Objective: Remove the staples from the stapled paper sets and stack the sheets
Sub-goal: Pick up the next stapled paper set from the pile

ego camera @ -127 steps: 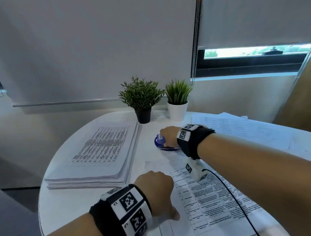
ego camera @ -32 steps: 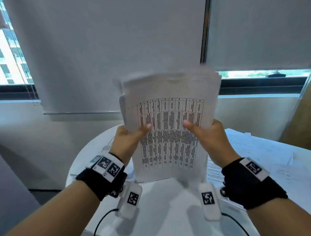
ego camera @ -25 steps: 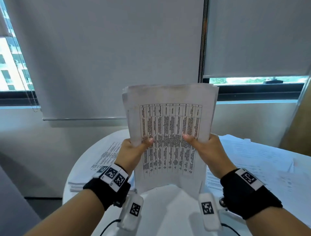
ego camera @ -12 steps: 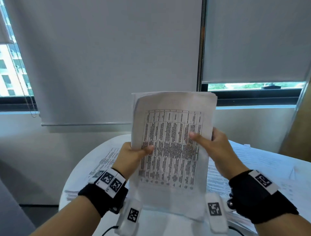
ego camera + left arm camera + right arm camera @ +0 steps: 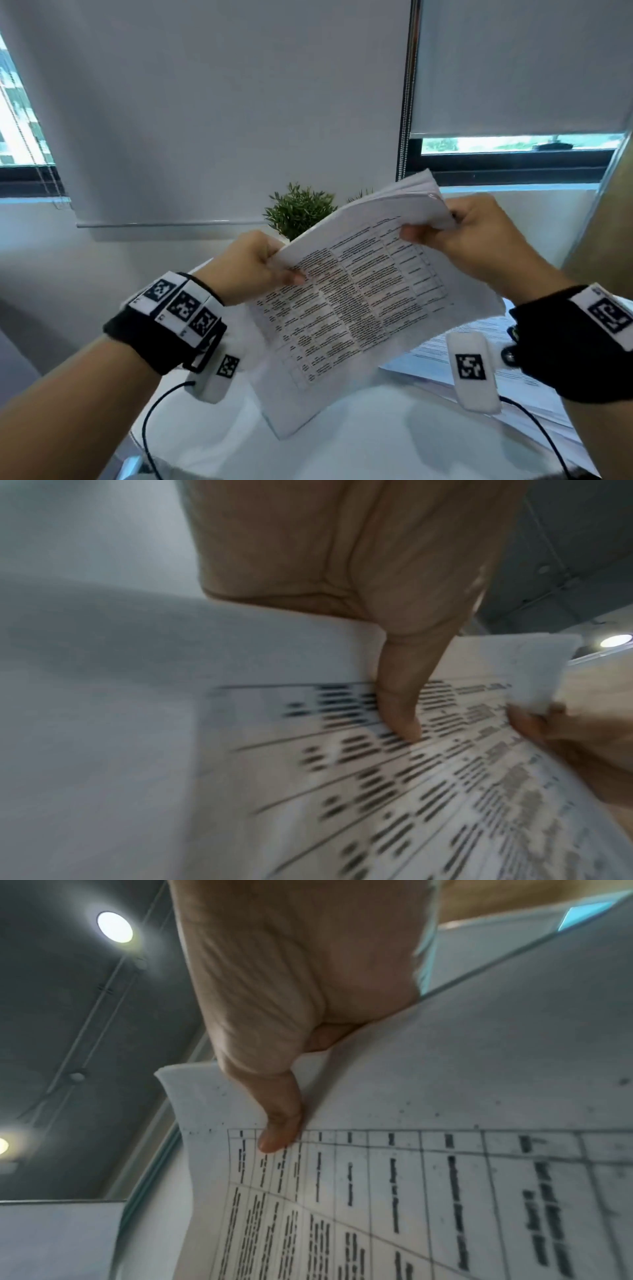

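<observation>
Right now you hold a thick sheaf of white printed sheets with black ruled tables [image 5: 356, 298] up in the air above the round white table [image 5: 359, 442], tilted so that its far right corner stands highest and its near corner hangs low toward the tabletop without touching it. Your left hand [image 5: 250, 267] pinches the left edge of the sheaf, thumb [image 5: 400, 704] laid flat across the printed face and the other fingers hidden behind the paper. Your right hand [image 5: 479, 240] pinches the upper right corner of the sheaf, thumb [image 5: 281, 1123] pressed on the top row of the table print, the rest of the fingers curled behind the pages; the corner there bends a little under the grip. In the left wrist view the tip of that right thumb shows at the far corner of the sheaf, and the print is blurred. Whether a staple sits in the sheaf you cannot tell from these views. Behind the sheaf, just past its upper edge, a small green leafy plant [image 5: 301, 209] shows its top, and its pot is hidden by the paper. Under the right side of the sheaf, more loose white printed pages [image 5: 428, 356] lie flat on the table. Both wrists wear black bands with white square-coded markers, and a black cable [image 5: 154, 411] runs down from the left one, below the sheaf and to its left.
</observation>
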Motion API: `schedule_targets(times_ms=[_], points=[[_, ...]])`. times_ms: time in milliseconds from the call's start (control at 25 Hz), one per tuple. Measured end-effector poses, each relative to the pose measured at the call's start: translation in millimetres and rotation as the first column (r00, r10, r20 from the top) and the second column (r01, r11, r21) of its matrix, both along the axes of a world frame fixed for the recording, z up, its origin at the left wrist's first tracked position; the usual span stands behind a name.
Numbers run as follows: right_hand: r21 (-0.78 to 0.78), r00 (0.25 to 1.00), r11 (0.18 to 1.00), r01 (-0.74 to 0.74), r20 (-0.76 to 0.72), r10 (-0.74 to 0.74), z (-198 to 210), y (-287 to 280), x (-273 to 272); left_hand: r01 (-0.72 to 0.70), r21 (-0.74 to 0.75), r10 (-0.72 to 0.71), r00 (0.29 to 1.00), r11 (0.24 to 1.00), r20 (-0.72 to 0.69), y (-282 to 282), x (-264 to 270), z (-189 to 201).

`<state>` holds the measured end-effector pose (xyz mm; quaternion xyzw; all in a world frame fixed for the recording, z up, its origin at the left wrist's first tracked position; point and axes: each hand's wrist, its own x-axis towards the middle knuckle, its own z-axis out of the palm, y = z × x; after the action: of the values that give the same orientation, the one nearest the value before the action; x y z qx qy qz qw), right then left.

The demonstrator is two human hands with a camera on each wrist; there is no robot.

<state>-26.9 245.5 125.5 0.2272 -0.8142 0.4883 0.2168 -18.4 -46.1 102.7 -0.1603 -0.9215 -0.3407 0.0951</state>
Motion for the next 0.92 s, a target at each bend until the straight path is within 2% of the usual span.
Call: schedule_targets(times_ms=[80,160,200,240,280,320,360,440,600,720,840,920], points=[[-0.137,0.997,0.987,0.08,0.019,-0.078,-16.8,15.0,1.8,-0.084,0.046,0.083,0.996,0.995,0.033,-20.4,4.8,-10.8],[-0.253,0.987,0.955,0.152,0.089,-0.133,-32.6,28.0,3.3,-0.178,0.258,0.179,0.984,0.95,0.021,-38.4,11.1,-24.6],[-0.3,0.982,0.938,0.172,0.122,-0.141,-40.3,31.5,4.8,-0.202,0.438,0.21,0.977,0.876,0.031,-47.3,13.2,-33.6],[-0.35,0.981,0.921,0.173,0.148,-0.127,-48.0,33.0,6.9,-0.203,0.603,0.214,0.975,0.771,0.054,-54.8,16.7,-43.1],[-0.401,0.98,0.902,0.159,0.172,-0.097,-54.8,31.9,10.6,-0.189,0.716,0.19,0.978,0.672,0.08,-58.6,20.4,-53.1],[-0.439,0.98,0.887,0.14,0.186,-0.063,-61.1,28.2,15.3,-0.167,0.782,0.137,0.985,0.6,0.105,-57.9,25.2,-62.2],[-0.461,0.98,0.879,0.123,0.194,-0.036,-66.9,23.0,20.5,-0.147,0.812,0.087,0.989,0.565,0.118,-53.5,30.6,-70.9],[-0.474,0.979,0.874,0.106,0.204,-0.008,-77.4,13.1,29.5,-0.138,0.812,0.092,0.99,0.567,0.105,-40.6,39.4,-82.7],[-0.464,0.981,0.883,0.076,0.195,0.018,-79.6,9.2,38.6,-0.108,0.804,0.163,0.987,0.585,0.014,-36.2,52.7,-73.2],[-0.491,0.978,0.87,0.054,0.202,0.053,-81.2,12.5,43.1,-0.035,0.812,0.111,0.993,0.583,-0.037,-44.7,58.9,-67.1],[-0.465,0.954,0.883,0.062,0.288,0.084,-96.1,6.0,48.4,-0.045,0.787,0.048,0.999,0.615,0.02,-44.0,61.9,-87.1],[-0.43,0.942,0.899,0.085,0.328,0.068,-99.7,1.9,50.3,-0.09,0.809,0.05,0.996,0.581,0.074,-41.1,62.4,-97.0]])
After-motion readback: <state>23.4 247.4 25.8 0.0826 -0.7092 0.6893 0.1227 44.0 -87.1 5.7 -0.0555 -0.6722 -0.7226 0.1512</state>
